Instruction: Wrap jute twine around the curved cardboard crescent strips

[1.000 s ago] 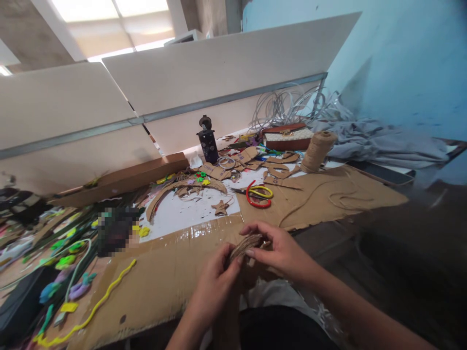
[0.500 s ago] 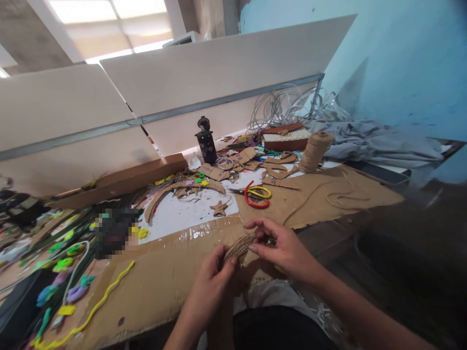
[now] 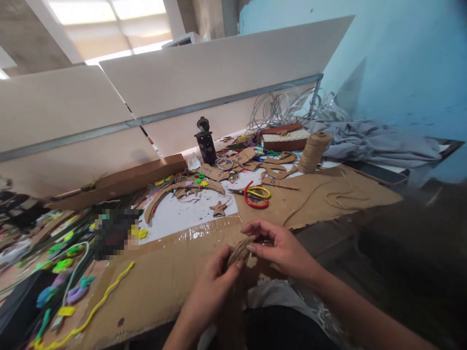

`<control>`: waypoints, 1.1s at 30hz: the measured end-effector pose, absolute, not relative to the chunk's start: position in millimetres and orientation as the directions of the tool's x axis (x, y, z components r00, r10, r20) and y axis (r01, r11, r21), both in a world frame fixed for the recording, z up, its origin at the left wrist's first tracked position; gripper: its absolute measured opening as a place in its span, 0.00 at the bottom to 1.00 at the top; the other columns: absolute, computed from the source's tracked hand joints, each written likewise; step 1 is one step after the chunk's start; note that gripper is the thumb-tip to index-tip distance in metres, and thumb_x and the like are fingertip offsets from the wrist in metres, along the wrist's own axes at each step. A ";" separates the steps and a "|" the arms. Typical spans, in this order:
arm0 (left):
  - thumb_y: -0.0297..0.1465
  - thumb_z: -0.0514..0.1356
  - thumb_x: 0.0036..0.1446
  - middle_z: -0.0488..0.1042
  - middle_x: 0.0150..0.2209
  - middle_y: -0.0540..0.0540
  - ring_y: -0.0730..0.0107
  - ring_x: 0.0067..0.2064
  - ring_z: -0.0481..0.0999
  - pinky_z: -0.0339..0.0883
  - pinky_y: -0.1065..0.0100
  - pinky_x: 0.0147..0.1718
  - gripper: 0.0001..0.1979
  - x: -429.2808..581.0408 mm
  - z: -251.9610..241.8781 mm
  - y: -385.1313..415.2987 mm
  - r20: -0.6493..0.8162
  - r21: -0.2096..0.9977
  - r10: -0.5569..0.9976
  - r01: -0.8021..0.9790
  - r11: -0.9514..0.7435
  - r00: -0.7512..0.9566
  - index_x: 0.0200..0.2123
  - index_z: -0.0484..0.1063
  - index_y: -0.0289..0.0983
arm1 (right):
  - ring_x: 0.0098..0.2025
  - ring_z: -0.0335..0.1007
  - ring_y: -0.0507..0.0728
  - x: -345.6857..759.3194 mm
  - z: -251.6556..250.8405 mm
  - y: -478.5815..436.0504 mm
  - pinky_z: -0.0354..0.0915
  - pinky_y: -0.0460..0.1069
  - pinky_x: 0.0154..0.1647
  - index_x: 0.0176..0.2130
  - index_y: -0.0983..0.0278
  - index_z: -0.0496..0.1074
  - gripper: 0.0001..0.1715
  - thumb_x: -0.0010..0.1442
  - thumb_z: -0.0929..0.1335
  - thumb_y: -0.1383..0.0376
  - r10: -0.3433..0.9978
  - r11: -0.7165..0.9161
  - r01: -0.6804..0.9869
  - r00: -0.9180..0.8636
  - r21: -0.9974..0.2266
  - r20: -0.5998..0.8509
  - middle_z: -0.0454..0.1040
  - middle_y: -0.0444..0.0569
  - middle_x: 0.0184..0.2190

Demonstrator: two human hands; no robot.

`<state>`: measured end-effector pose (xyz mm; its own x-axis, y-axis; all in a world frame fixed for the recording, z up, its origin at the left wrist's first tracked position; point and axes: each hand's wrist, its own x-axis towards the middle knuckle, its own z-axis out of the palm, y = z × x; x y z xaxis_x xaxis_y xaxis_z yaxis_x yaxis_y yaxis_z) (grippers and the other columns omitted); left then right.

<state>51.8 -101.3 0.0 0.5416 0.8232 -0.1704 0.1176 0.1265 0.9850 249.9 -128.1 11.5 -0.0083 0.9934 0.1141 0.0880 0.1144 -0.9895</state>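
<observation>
Tilted twine piece (image 3: 241, 251) slightly steeper; gripping it in closed left hand (image 3: 218, 276) and loosely pinching right hand (image 3: 278, 248), by counter's (image 3: 95, 270) near edge.

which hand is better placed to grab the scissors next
Probably the right hand: it is nearer the scissors, whose handles lie just beyond it on the cardboard. The left hand is farther off and grips the twine piece, so it could likely support that alone.
</observation>
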 end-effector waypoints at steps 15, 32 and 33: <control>0.45 0.69 0.53 0.68 0.28 0.52 0.72 0.28 0.68 0.62 0.71 0.27 0.19 56.6 -7.0 -99.0 -0.247 0.958 0.838 -0.007 0.287 0.487 0.36 0.72 0.36 | 0.35 0.70 0.56 249.7 11.6 -128.5 0.63 0.48 0.34 0.37 0.65 0.75 0.15 0.56 0.71 0.56 0.997 0.067 0.142 -0.053 -0.988 0.060 0.76 0.48 0.32; 0.48 0.65 0.58 0.70 0.23 0.54 0.73 0.22 0.68 0.62 0.73 0.21 0.19 60.9 -0.6 -105.4 -0.256 0.939 0.787 -0.049 0.341 0.561 0.38 0.67 0.38 | 0.33 0.70 0.54 246.4 13.2 -129.5 0.62 0.46 0.32 0.36 0.65 0.76 0.13 0.61 0.69 0.57 0.985 0.120 0.188 -0.146 -0.975 0.093 0.76 0.47 0.31; 0.48 0.65 0.57 0.71 0.22 0.53 0.73 0.22 0.69 0.62 0.73 0.21 0.20 61.5 0.0 -105.4 -0.260 0.933 0.785 -0.064 0.355 0.562 0.38 0.67 0.38 | 0.33 0.70 0.54 247.2 13.9 -129.3 0.63 0.46 0.32 0.36 0.65 0.76 0.13 0.62 0.68 0.57 0.984 0.132 0.219 -0.147 -0.967 0.101 0.76 0.47 0.31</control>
<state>61.5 -105.4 0.0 0.5620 0.7851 -0.2604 -0.0639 0.3551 0.9327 247.2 -129.3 13.9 -0.1474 0.9839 0.1013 0.2187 0.1323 -0.9668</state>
